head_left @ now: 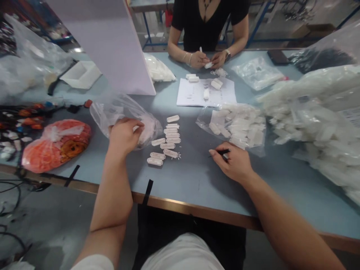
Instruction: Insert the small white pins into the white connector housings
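My left hand (125,135) rests at a clear plastic bag (150,129) with pale contents, too blurred to name. Its fingers curl inward over the bag; whatever they pinch is hidden. Just right of that bag lie several narrow white plastic pieces (172,140) with rounded ends, loosely stacked. Tiny white bits (178,155) are scattered beside the lower ones. Over the bare tabletop, my right hand (232,163) is closed around a thin black tool (223,152), its tip pointing left. Behind this hand sits an open clear bag (242,125) full of white plastic pieces.
Across the table a co-worker's hands (206,60) hold a small white piece above a paper sheet (194,97). A white panel (112,48) stands at left. An orange-filled bag (57,144) and wiring (28,116) lie left; large bags of white parts (306,108) crowd the right.
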`<control>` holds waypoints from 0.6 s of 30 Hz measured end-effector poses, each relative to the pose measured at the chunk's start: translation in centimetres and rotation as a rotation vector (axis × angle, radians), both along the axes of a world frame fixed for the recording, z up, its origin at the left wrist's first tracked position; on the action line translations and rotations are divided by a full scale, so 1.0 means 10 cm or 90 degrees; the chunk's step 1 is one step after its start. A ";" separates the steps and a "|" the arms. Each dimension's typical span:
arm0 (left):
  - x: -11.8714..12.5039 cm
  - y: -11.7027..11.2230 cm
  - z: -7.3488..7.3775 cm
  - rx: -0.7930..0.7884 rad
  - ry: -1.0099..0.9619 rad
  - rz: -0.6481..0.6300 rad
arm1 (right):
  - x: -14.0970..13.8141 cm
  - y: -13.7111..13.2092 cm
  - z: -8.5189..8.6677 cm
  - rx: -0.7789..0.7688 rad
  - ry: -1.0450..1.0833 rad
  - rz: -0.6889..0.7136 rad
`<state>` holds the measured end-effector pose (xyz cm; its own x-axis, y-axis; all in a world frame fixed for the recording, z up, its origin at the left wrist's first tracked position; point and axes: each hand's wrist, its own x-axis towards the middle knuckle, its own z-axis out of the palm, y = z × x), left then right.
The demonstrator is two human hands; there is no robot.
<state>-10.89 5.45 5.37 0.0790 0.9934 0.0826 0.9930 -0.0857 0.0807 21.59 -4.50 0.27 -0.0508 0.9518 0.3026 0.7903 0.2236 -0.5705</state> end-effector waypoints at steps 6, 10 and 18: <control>-0.21 0.09 -0.10 -0.043 0.125 0.132 | 0.01 -0.01 0.00 0.006 0.011 -0.021; -0.28 0.12 -0.18 -0.102 0.140 0.106 | 0.02 -0.03 0.01 -0.001 0.023 -0.034; -0.31 0.19 -0.20 -0.104 0.114 0.076 | 0.21 0.00 0.16 0.067 0.006 -0.012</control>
<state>-14.03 7.31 3.39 -0.0404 0.9956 -0.0848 0.9951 0.0324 -0.0935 23.65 -4.50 1.89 -0.0298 0.9157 0.4007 0.7898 0.2673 -0.5521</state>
